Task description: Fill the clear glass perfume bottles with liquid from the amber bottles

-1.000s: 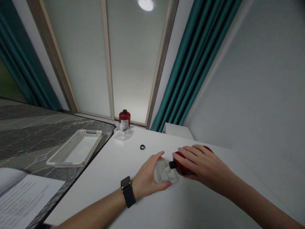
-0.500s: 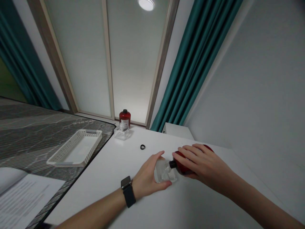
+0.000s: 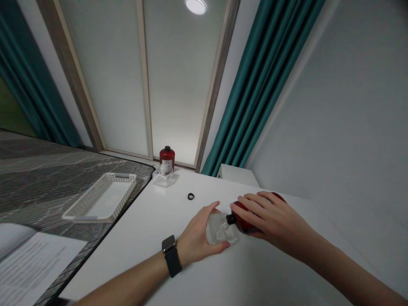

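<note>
My left hand (image 3: 200, 236), with a dark watch on its wrist, is curved round a clear container (image 3: 219, 228) on the white table (image 3: 162, 259). My right hand (image 3: 270, 216) is wrapped round a red-brown bottle (image 3: 242, 219) lying tilted on its side. The bottle's black neck (image 3: 231, 219) points left over the clear container. A small black ring (image 3: 190, 196) lies behind my left hand. Whether liquid is flowing is too small to tell.
A second red-brown bottle (image 3: 167, 156) stands by a clear box (image 3: 162, 180) at the table's far edge. To the left are a white basket (image 3: 119, 208) and an open book (image 3: 47, 263). A white cabinet (image 3: 239, 175) stands beyond the table.
</note>
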`<act>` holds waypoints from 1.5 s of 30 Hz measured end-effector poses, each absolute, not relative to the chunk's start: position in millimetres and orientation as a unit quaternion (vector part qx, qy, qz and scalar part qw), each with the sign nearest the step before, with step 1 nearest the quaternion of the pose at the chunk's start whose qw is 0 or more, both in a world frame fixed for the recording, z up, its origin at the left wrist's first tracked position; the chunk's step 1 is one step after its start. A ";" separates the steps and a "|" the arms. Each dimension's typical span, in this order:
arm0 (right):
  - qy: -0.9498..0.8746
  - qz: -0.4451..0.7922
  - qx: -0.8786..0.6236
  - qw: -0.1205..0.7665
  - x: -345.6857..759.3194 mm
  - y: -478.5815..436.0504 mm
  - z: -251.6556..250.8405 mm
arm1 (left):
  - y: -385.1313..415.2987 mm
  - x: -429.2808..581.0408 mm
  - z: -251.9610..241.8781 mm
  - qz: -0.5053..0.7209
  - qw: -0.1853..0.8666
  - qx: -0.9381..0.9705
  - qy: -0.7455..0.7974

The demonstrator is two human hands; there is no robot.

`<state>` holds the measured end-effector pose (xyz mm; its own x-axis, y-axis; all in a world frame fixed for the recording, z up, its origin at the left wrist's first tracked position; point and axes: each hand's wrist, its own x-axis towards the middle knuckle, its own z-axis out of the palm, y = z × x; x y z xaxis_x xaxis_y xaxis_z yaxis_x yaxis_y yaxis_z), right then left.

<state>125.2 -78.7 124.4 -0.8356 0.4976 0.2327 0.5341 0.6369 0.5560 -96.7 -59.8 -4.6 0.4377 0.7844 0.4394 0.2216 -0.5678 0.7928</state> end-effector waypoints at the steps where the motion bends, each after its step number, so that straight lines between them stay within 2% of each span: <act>1: -0.904 -0.317 -0.284 0.029 124.9 -79.0 124.9 | -59.7 -96.6 -4.7 0.419 0.334 0.780 0.323; 45: -0.905 -0.326 -0.271 0.031 122.3 -79.0 131.0 | -62.7 -96.5 -1.5 0.434 0.349 0.765 0.323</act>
<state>122.3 -79.0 131.0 -0.8512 0.4703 0.2330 0.5108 0.6400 0.5740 -96.5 -62.7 -1.5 0.4139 0.7976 0.4389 0.1910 -0.5474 0.8148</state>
